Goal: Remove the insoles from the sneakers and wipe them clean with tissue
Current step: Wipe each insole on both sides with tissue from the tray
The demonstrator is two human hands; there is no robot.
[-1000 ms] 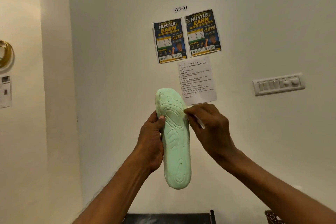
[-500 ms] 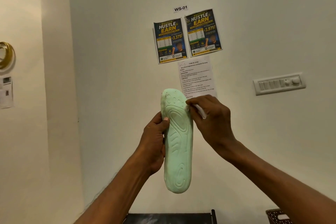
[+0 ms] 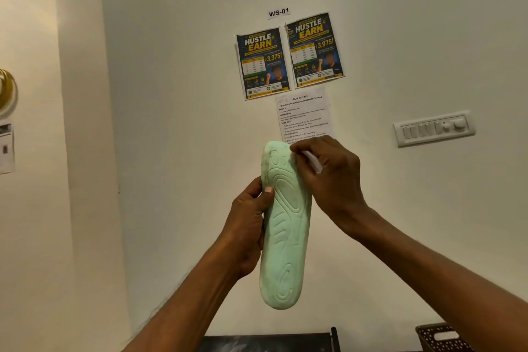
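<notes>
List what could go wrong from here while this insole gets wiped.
1. The left hand holds the green insole by one edge only, in mid-air; pressure at the toe could bend it or slip it loose.
2. The tissue is a small wad mostly hidden in the right hand, so bare fingers may rub instead.
3. The moulded grooves and the dark specks at the toe could keep dirt after a light pass.
</notes>
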